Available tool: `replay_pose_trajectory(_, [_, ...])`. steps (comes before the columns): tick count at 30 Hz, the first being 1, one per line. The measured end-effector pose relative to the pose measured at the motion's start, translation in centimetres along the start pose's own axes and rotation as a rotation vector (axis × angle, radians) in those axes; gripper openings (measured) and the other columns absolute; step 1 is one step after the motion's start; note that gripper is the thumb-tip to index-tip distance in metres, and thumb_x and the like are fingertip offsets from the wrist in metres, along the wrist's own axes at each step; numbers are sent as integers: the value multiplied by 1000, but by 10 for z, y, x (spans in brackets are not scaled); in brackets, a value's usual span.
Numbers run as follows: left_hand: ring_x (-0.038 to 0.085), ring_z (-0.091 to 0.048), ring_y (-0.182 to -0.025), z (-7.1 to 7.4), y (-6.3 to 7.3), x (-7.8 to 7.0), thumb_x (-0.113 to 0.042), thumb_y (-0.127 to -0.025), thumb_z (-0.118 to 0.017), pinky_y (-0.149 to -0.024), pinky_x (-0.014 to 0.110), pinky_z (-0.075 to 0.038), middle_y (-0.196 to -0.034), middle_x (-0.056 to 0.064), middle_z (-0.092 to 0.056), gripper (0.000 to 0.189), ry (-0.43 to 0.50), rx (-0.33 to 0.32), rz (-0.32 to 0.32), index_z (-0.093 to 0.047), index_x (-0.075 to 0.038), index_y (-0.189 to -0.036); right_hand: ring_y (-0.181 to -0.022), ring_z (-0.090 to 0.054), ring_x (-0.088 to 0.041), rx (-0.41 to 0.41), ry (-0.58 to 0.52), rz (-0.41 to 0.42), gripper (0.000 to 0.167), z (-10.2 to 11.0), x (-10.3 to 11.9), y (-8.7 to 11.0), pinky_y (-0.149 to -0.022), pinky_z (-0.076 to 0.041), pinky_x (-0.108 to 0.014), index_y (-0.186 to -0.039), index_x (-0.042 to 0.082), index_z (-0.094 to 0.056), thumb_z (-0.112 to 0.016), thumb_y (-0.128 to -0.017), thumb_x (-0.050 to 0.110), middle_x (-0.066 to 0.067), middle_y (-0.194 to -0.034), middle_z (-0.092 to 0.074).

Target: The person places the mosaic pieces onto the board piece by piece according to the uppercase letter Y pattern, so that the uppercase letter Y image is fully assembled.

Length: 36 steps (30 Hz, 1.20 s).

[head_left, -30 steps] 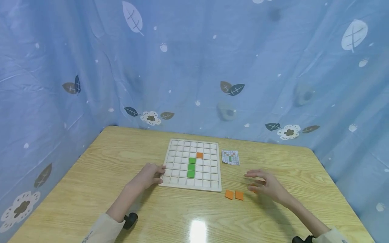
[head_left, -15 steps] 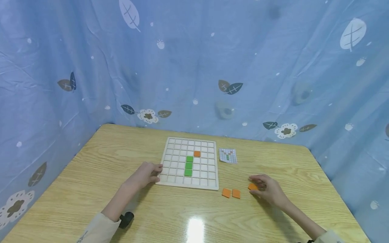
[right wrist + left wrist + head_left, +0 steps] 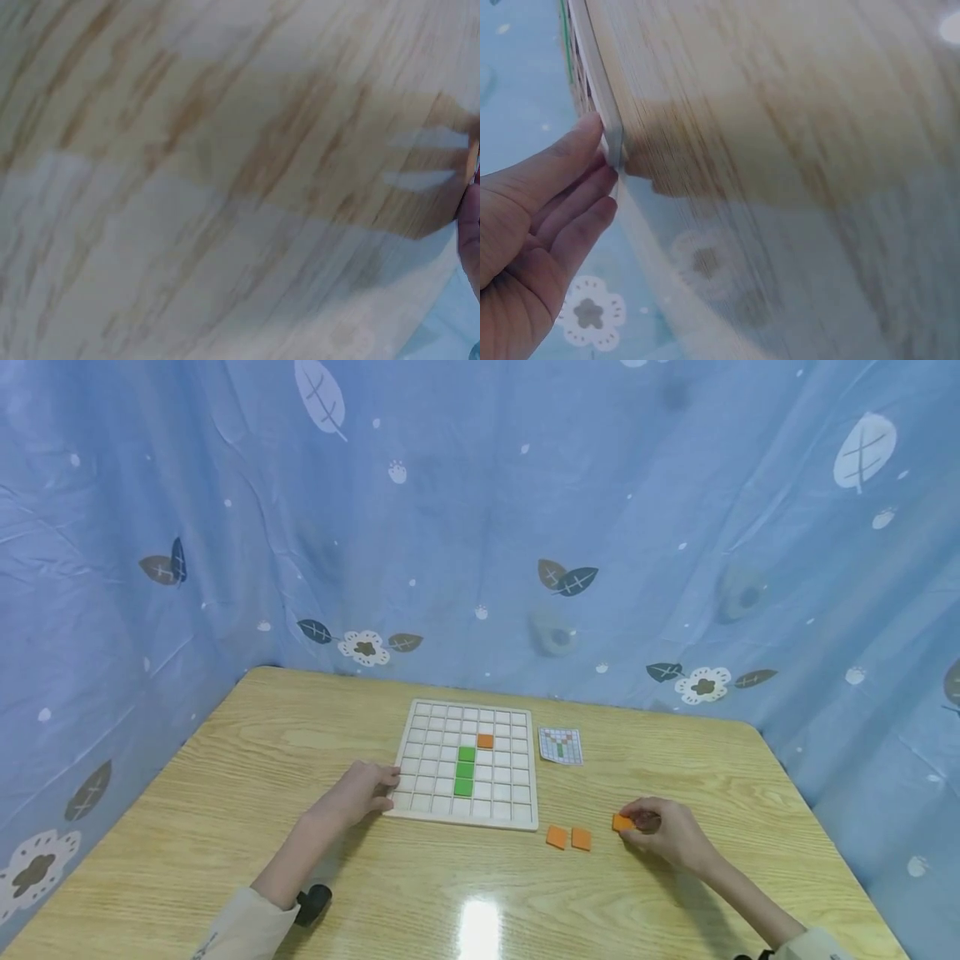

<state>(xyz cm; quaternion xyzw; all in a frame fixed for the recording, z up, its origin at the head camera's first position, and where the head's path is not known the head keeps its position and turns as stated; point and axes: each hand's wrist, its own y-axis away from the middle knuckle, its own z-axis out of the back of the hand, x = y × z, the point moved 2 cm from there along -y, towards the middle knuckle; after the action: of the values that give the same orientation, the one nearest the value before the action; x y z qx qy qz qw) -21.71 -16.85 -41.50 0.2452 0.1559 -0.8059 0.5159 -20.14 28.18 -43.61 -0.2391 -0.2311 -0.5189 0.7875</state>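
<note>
Our left hand (image 3: 360, 789) nips the grid board's (image 3: 482, 772) eight o'clock edge, probably to steady it; off toward four, our right hand (image 3: 670, 833) pinches an orange tile (image 3: 621, 822), both with fingers barely parted. The card (image 3: 561, 747) at three likely aids comparison.

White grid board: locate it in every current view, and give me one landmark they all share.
Head: the white grid board lies below and slightly left of centre, with the left hand at its left edge.
Left wrist: only a sliver at upper left, its pale rim running down to the left hand.
Right wrist: not in it.
Shared landmark: the wood-grain table, under the board in the head view and filling much of both wrist pictures.
</note>
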Motion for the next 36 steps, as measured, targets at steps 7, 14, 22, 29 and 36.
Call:
replay_pose_trajectory(7, [45,-49,-120,-1,-1,3,1,-79,-73,-100,51,-43,-126,24,-58,38,-22,-12,3,-62,15,-113,-75,-60,-4,61,-189,58,21,6,-9,-3,-63,-56,-22,-102,-2,-64,-73,-84,4,-7,-91,-65])
replay_pose_trajectory(14, [45,-50,-119,-1,-1,3,2,-80,-72,-99,50,-44,-125,25,-59,38,-7,-13,-7,-62,15,-113,-79,-64,-7,123,-370,39,27,10,-10,-17,-66,-58,-25,-109,-10,-64,-70,-86,4,-16,-95,-66])
replay_pose_trajectory(22, [45,-52,-118,0,-1,2,3,-80,-72,-99,49,-44,-124,26,-59,36,10,-18,-10,-62,16,-112,-79,-67,-14,100,-380,33,27,6,-3,-46,-68,-59,-27,-108,-9,-67,-71,-85,3,-21,-97,-67])
replay_pose_trajectory(29, [45,-53,-117,1,-1,3,4,-79,-72,-97,48,-47,-124,26,-59,37,-2,-14,-11,-61,16,-113,-84,-67,-17,82,-418,21,27,-1,8,-81,-74,-59,-30,-110,-8,-66,-70,-86,2,-23,-102,-67])
replay_pose_trajectory(36, [44,-53,-117,0,0,0,4,-80,-71,-97,48,-47,-124,26,-58,36,23,-4,3,-62,16,-113,-86,-66,-11,89,-487,-6,31,-17,22,-116,-78,-58,-30,-114,-9,-65,-71,-86,4,-25,-109,-66])
